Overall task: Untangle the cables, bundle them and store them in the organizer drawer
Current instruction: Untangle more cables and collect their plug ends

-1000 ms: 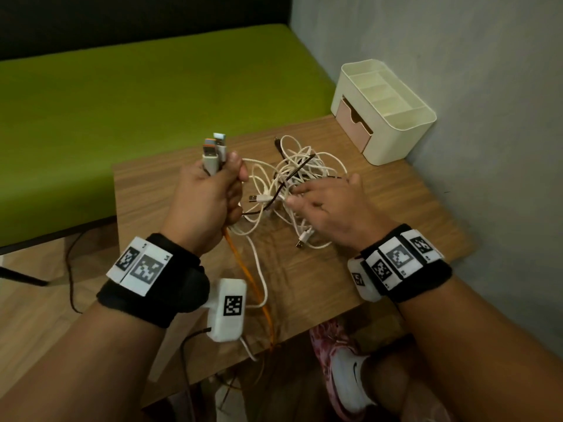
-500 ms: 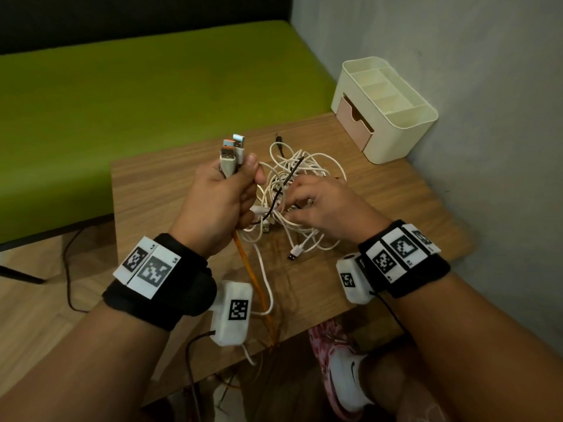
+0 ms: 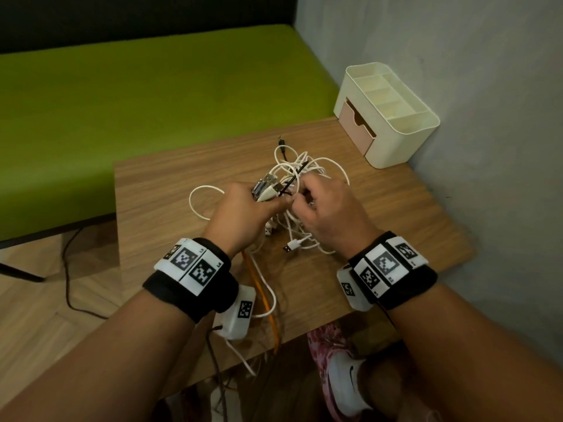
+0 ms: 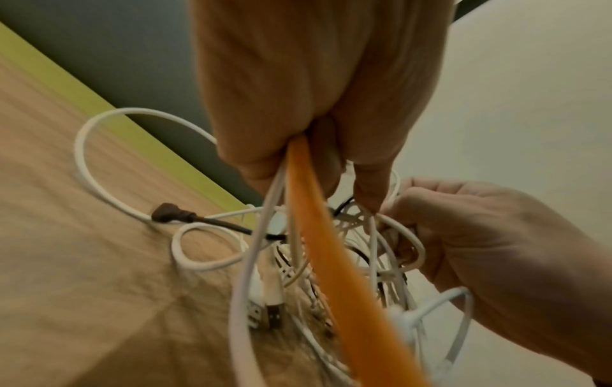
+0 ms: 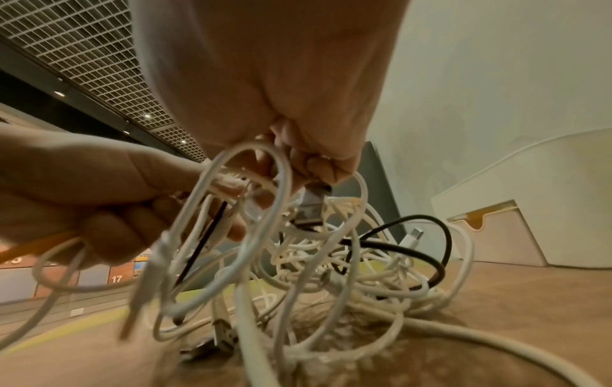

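Observation:
A tangle of white cables with one black cable through it lies mid-table. My left hand grips a bunch of USB plugs, together with an orange cable and white strands that hang from the fist. My right hand sits against the left one at the tangle's near edge, fingers curled. It pinches a white cable by its USB plug. The cream organizer stands at the table's far right corner, and its pink drawer looks shut.
The wooden table abuts a grey wall on the right, with a green bench behind it. The orange cable and a white one trail over the near table edge. A loose USB plug lies near my right wrist.
My left hand dropped and tilted right, carrying its plugs to the tangle. My right hand's fingers curled and took a cable. A white loop now lies left of the left hand.

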